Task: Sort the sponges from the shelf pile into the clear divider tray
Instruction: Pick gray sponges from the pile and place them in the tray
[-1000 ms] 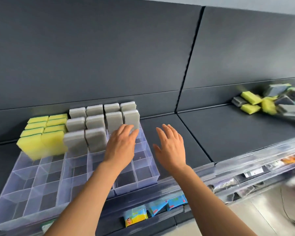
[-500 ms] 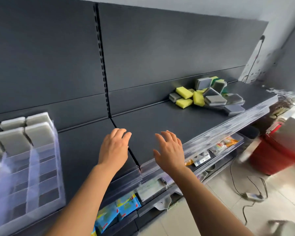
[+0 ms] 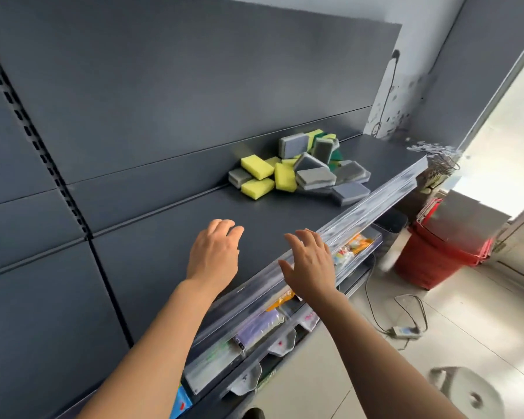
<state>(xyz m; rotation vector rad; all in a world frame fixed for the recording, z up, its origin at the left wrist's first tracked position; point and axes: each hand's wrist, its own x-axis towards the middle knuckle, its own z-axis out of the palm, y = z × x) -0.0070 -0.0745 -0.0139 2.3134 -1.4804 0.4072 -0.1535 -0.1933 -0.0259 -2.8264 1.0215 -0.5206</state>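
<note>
A loose pile of sponges [image 3: 300,167], yellow ones and grey ones mixed, lies on the dark shelf [image 3: 176,237] against its back panel, up and to the right of my hands. My left hand [image 3: 214,252] hovers over the bare shelf with its fingers relaxed and holds nothing. My right hand [image 3: 309,261] is beside it over the shelf's clear front rail [image 3: 360,219], fingers spread, also holding nothing. Both hands are well short of the pile. The clear divider tray is out of view.
Packaged goods [image 3: 350,247] sit on the lower shelf under the rail. A stack of red baskets [image 3: 436,255] stands on the tiled floor at the right, with a cable and power strip [image 3: 404,331] nearby. A round stool top [image 3: 466,394] shows at bottom right.
My view has swung right, away from the tray, which has left the frame. The sponge pile has come closer and my empty hands have moved along the shelf toward it.
</note>
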